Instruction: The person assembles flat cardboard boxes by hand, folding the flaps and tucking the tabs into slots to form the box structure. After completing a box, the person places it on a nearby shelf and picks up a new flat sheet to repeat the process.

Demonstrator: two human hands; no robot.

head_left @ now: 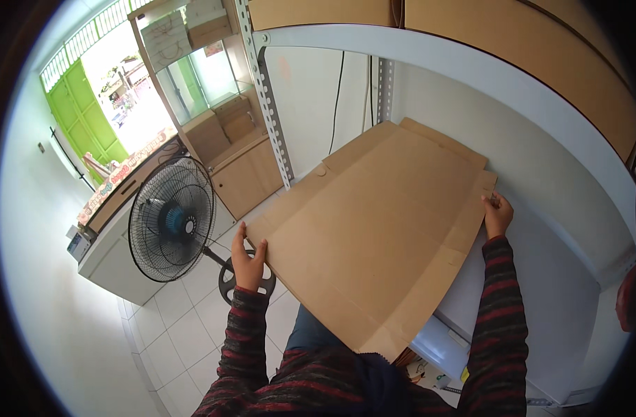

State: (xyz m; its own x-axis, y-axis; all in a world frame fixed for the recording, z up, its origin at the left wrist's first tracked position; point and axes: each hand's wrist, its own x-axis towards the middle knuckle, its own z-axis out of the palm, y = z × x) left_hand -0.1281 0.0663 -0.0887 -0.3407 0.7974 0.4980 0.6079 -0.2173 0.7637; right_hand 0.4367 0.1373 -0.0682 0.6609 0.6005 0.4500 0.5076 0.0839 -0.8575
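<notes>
A large flat sheet of brown cardboard point(366, 222) with crease lines and small slots spans the space before me, tilted, its near end close to my body. My left hand point(248, 258) grips its left edge, thumb on top and fingers along the side. On the right edge, toward the far corner, my right hand point(497, 214) pinches the cardboard. The undersides of both grips are hidden by the sheet.
A grey shelf surface point(533, 278) lies under and right of the cardboard. Overhead runs a metal rack beam point(471, 59) bearing cardboard boxes point(519, 55). A standing fan point(172, 219) is close on the left, before a wooden cabinet point(245, 177). A perforated upright point(270, 104) rises beyond the sheet.
</notes>
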